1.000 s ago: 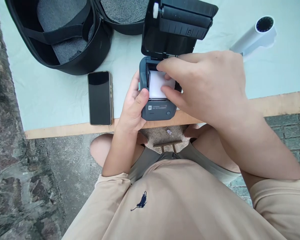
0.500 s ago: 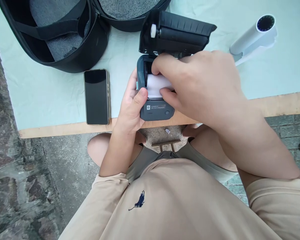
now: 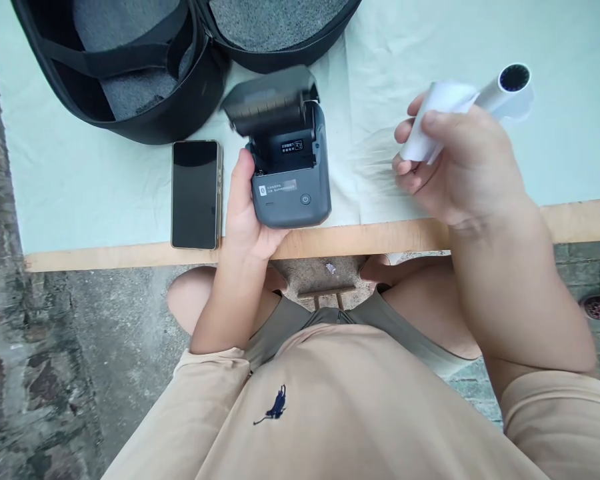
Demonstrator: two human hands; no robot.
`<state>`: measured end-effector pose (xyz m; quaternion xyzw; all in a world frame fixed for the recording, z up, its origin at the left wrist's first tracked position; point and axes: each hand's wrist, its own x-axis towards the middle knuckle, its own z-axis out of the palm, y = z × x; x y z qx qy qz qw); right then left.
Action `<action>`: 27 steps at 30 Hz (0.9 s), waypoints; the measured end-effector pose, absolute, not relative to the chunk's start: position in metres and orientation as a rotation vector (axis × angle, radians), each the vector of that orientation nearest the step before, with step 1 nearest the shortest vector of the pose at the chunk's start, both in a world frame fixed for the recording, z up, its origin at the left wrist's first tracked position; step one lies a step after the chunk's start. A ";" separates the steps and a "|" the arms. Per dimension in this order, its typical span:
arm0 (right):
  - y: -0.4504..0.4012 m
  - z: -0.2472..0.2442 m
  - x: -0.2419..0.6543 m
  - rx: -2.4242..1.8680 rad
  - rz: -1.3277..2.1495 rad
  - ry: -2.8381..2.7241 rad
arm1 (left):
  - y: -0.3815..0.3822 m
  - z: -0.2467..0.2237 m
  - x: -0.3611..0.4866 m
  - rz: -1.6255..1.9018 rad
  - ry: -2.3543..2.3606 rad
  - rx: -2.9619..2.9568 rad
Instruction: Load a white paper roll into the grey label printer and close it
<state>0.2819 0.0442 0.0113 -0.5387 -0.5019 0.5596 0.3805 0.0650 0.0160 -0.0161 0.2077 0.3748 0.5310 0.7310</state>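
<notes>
My left hand (image 3: 247,207) is closed around the left side and underside of a dark grey label printer (image 3: 293,200). The printer's lid (image 3: 275,100) stands raised, and its paper bay (image 3: 280,150) shows no roll inside. Off to the right, my right hand (image 3: 460,160) grips a small white paper roll (image 3: 437,120) between thumb and fingers, with a loose end of paper sticking out. Just behind that hand lies a larger white roll (image 3: 514,79) with a dark hollow core, partly hidden by the hand.
A smartphone (image 3: 196,193) with a dark screen lies left of the printer. Behind it stands an open black zippered case (image 3: 180,100) with grey lining. The cloth-covered table ends in a wooden front edge (image 3: 380,237), with my knees below it.
My right hand has lifted the paper roll out of the printer and carried it right. The printer has tilted, its lid now leaning left, still in my left hand.
</notes>
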 end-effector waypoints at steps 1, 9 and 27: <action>0.043 0.008 0.280 -1.340 1.474 -1.272 | 0.016 -0.017 0.065 1.167 0.825 0.446; 0.023 0.019 0.258 -0.965 1.609 -1.583 | 0.014 -0.019 0.071 1.149 0.751 0.537; 0.050 0.025 0.256 -1.129 1.518 -1.253 | 0.015 -0.011 0.066 1.128 0.724 0.439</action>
